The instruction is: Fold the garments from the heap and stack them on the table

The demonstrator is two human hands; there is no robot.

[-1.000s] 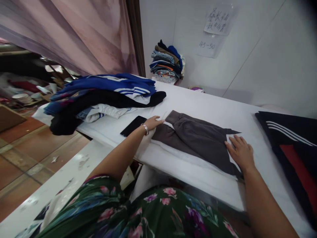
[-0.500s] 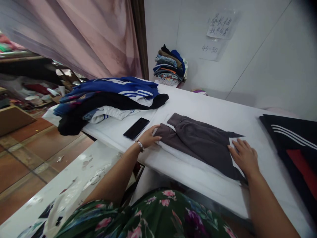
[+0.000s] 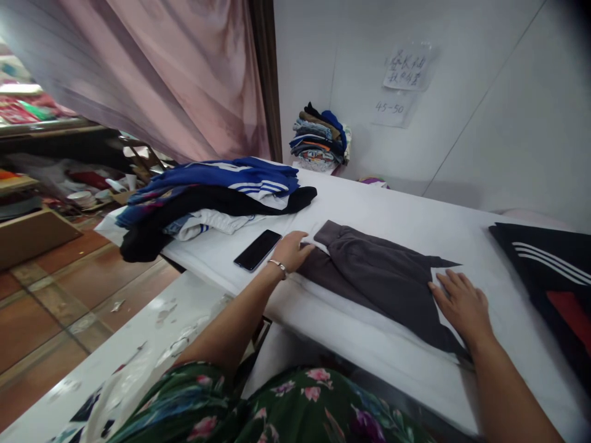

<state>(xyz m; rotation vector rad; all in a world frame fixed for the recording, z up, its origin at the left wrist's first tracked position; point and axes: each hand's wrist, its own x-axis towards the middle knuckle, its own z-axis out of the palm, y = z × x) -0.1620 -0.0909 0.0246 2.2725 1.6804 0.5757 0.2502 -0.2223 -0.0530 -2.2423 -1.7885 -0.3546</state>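
A pair of dark grey trousers (image 3: 383, 271), laid out folded, lies slantwise on the white-covered table (image 3: 351, 194). At the near left corner of the trousers is my left hand (image 3: 290, 251), wearing a silver bracelet. Its fingers and thumb are apart at the fabric's edge, and the fingertips are partly hard to make out. My right hand (image 3: 464, 304) rests flat with spread fingers at the other end, beside the leg ends, on a white patch between them. A black phone (image 3: 257, 250) lies just left of my left hand.
A loose heap of blue, black and white clothes (image 3: 217, 191) covers the table's left end. Dark folded garments with white stripes (image 3: 549, 261) lie at the right. A stack of folded clothes (image 3: 318, 138) stands by the wall, below handwritten notes (image 3: 406, 67).
My left hand has shifted inward along the trousers' left end, its fingers pointing further away from me. My right hand stays at the leg ends. The camera view has tilted slightly up.
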